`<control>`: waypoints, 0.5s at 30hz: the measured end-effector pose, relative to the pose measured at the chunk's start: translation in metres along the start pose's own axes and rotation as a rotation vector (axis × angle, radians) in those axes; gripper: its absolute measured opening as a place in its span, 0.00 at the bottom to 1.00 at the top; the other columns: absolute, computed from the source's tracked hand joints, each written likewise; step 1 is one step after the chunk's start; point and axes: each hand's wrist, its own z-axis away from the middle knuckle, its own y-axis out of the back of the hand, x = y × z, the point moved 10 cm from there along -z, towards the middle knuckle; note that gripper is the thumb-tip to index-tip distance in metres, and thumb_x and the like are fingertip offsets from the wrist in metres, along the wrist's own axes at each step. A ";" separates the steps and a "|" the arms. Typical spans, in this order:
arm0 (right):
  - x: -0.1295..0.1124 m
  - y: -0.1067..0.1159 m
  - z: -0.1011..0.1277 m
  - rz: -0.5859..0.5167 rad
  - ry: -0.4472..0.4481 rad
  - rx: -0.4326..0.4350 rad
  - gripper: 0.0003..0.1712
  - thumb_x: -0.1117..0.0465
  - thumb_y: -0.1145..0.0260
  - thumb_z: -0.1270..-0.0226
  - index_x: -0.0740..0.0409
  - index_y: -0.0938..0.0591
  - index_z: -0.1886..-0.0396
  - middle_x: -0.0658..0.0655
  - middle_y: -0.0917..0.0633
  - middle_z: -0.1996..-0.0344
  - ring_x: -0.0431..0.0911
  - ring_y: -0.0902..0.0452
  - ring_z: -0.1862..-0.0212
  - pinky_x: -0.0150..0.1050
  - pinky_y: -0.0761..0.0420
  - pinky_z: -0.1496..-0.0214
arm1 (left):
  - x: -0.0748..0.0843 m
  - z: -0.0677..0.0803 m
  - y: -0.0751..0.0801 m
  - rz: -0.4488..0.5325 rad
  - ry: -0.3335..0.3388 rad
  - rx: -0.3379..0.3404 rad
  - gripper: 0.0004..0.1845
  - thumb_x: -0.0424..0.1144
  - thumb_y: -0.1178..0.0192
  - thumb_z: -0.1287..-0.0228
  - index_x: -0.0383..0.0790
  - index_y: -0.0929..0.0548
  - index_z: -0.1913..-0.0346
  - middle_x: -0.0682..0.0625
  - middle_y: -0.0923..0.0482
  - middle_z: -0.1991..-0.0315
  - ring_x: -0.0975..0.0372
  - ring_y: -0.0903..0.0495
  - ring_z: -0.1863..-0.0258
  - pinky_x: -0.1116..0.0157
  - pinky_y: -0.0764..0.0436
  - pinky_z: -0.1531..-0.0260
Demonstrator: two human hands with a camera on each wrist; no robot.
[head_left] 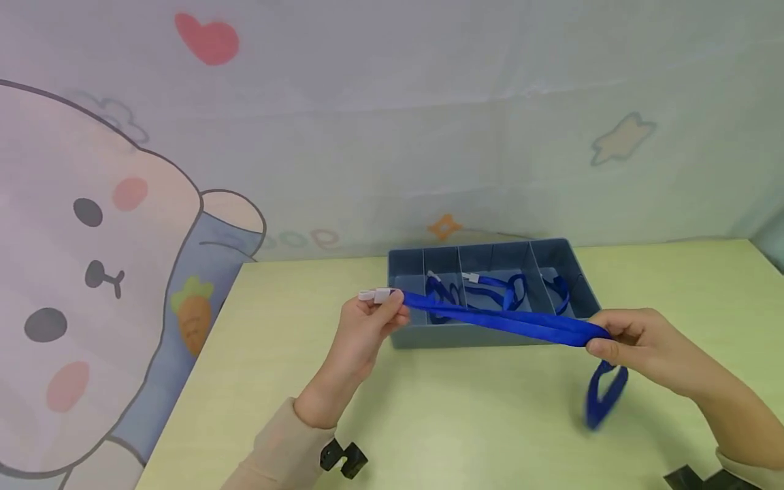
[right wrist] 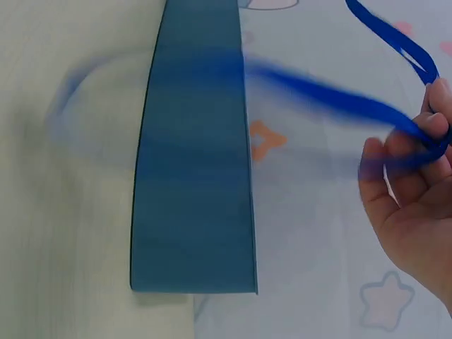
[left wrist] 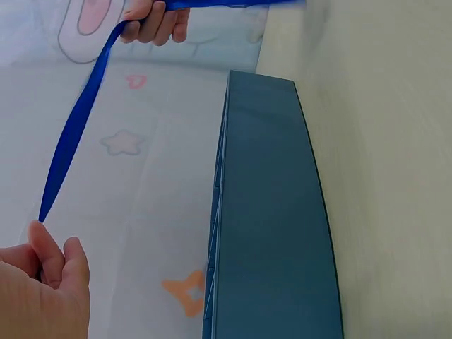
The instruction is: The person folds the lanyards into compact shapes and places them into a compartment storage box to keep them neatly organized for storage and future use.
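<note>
The table (head_left: 465,429) spreads pale green under me, its left edge running off toward the cartoon backdrop (head_left: 92,272) and its far edge meeting the wall; there is open surface near me, between my arms, and more to the right of the tray. The tray (head_left: 490,335) sits toward the far middle of the table, a grey-blue box split by dividers into compartments, its near wall just beyond my hands; blue straps (head_left: 490,291) lie coiled in the middle compartments. I hold one blue lanyard (head_left: 508,321) stretched in the air, crossing over the tray's near wall from left to right. My right hand (head_left: 637,347) has its fingers curled round the strap near the tray's right near corner, and a loop of the strap hangs below it, clear of the table. My left hand (head_left: 367,327) sits at the tray's left near corner, thumb and fingertips pinching the strap's end by its white clip (head_left: 375,295).
</note>
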 end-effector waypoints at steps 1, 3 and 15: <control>-0.001 0.000 0.000 -0.022 0.004 -0.012 0.18 0.82 0.48 0.38 0.57 0.22 0.64 0.54 0.31 0.81 0.47 0.38 0.79 0.38 0.40 0.83 | -0.001 0.000 0.001 0.012 0.006 0.012 0.04 0.28 0.47 0.34 0.29 0.24 0.64 0.52 0.21 0.78 0.68 0.21 0.78 0.72 0.19 0.65; -0.003 0.001 0.001 -0.061 0.015 -0.031 0.17 0.82 0.49 0.37 0.59 0.22 0.64 0.54 0.29 0.80 0.47 0.36 0.77 0.38 0.38 0.81 | -0.001 0.000 0.001 0.030 0.016 0.024 0.03 0.27 0.47 0.34 0.30 0.23 0.65 0.52 0.21 0.78 0.68 0.22 0.79 0.73 0.19 0.66; -0.020 -0.006 -0.005 -0.245 0.216 -0.143 0.16 0.84 0.62 0.33 0.67 0.28 0.64 0.59 0.24 0.73 0.49 0.27 0.68 0.41 0.31 0.72 | -0.008 0.004 -0.001 0.101 0.088 0.037 0.05 0.27 0.47 0.34 0.33 0.22 0.67 0.51 0.20 0.78 0.67 0.21 0.79 0.74 0.20 0.68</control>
